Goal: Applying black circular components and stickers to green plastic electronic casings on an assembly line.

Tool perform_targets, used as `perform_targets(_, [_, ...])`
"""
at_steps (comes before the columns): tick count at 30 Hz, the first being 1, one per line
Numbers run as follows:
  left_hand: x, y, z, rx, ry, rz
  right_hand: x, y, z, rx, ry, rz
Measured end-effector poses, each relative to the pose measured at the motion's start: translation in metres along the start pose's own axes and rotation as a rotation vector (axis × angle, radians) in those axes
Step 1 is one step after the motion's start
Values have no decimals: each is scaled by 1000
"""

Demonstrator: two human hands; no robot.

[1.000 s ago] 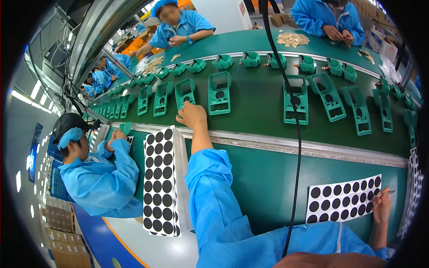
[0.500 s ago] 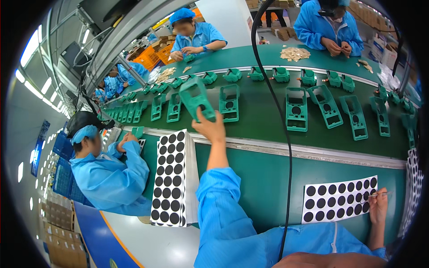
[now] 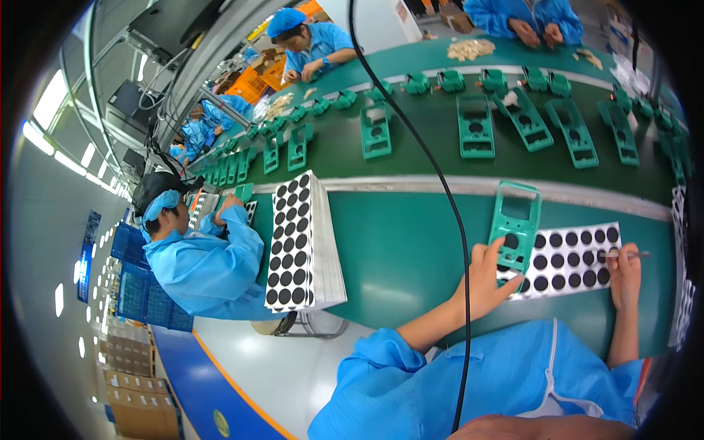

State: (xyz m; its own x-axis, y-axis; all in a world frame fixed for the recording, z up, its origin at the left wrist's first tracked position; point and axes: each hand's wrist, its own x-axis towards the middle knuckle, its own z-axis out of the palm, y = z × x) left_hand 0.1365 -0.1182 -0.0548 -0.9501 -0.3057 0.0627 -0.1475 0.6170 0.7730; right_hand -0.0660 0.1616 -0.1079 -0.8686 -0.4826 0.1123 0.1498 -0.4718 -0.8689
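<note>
Off the belt (image 3: 425, 163) swings the green case (image 3: 523, 243), clasped in the left hand (image 3: 480, 288) over the sticker sheet (image 3: 565, 249), inside the belt-side edge of the bench (image 3: 396, 249), and too low a dip could skew that sheet beneath tweezers (image 3: 636, 254) the right hand (image 3: 625, 279) pinches.

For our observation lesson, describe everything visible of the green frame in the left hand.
The green frame looks like plastic: long, with a large far opening and smaller near cutouts. Its dark round spot may be hole or disc. The left hand holds its near half, overlapping the dotted sheet in view.
</note>
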Motion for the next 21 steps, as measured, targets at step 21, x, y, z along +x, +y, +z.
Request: perform_targets(21, [39, -19, -6, 471, 101, 658, -26, 46, 143, -95, 119, 4])
